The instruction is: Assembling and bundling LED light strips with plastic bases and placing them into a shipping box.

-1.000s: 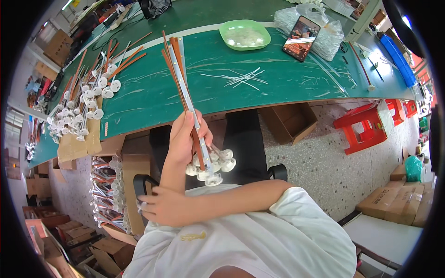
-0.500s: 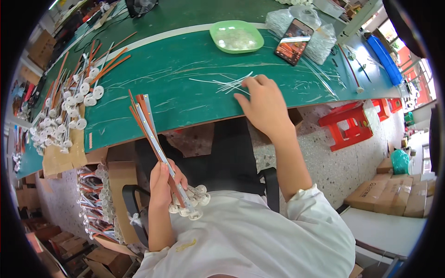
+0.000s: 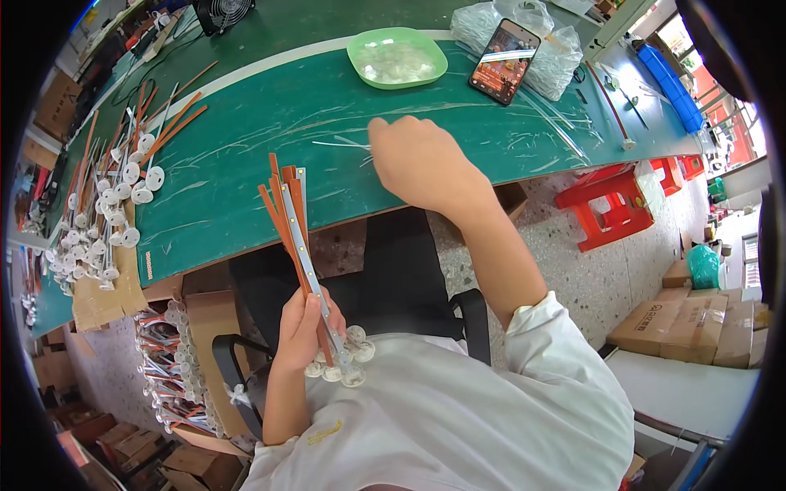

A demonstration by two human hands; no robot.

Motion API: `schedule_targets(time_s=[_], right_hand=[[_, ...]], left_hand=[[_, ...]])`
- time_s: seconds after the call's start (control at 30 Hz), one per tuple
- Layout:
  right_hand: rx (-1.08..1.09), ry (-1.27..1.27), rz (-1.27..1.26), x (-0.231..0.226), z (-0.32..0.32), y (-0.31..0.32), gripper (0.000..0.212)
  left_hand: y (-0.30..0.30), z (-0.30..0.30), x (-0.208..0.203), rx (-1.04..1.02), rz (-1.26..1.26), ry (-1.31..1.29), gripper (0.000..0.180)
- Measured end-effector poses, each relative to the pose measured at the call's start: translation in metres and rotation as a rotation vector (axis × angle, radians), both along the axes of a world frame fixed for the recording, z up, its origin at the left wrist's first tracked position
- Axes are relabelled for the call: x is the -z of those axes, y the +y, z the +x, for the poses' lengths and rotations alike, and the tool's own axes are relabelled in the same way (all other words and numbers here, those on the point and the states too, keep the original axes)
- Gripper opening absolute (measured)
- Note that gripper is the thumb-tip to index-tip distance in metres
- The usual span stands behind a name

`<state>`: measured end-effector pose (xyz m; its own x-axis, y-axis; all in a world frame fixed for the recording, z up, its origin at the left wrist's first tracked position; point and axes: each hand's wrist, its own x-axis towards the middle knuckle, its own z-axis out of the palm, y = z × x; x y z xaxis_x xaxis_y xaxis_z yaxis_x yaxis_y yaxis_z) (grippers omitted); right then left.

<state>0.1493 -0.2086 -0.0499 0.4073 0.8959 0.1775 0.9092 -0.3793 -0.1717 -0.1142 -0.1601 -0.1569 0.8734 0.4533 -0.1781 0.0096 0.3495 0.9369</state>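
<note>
A bundle of narrow LED strips (image 3: 298,237), some brown-backed and one showing its white face with small chips, stands tilted in my left hand (image 3: 300,327). The fingers are wrapped round its lower part. Clear-white round caps (image 3: 352,376) at the strips' lower ends rest near my shirt. Over the bench my right hand (image 3: 422,164) is closed, knuckles up, on top of a small heap of thin white ties (image 3: 340,144). Most of the heap is covered by this hand, and its fingertips are hidden, so what they grip does not show.
On the green bench (image 3: 229,180) stand a light-green bowl (image 3: 398,80) of small clear pieces, a phone (image 3: 505,61) and a plastic bag (image 3: 557,65). More capped strips (image 3: 115,196) are heaped at the left. A box of strips (image 3: 176,368) is beside my chair; red stools (image 3: 606,209) stand right.
My right hand has moved left over the white ties, and its fingers have curled under. The bundle in my left hand now stands more upright and slightly farther right. The whole view has shifted a little.
</note>
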Motion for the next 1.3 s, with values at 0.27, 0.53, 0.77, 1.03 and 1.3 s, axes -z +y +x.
schedule_targets(time_s=[0.27,0.53,0.77,1.03,1.3], right_hand=[[0.150,0.838,0.580,0.021,-0.011,-0.003,0.013],[-0.147,0.896,0.540,0.038,-0.063,-0.065,0.007],[-0.267,0.924,0.471,0.056,-0.077,-0.099,0.007],[-0.290,0.654,0.469,0.059,-0.092,-0.119,0.020],[-0.608,0.303,0.292,0.059,-0.096,-0.110,0.036]], left_hand=[[0.000,-0.001,-0.003,0.000,0.028,-0.019,0.031],[-0.013,0.012,-0.027,0.087,-0.054,-0.171,0.066],[-0.024,0.039,-0.021,0.323,-0.166,-0.243,0.052],[-0.048,0.045,-0.016,0.168,0.294,0.022,0.021],[-0.068,0.025,0.004,-0.006,0.783,0.038,0.028]])
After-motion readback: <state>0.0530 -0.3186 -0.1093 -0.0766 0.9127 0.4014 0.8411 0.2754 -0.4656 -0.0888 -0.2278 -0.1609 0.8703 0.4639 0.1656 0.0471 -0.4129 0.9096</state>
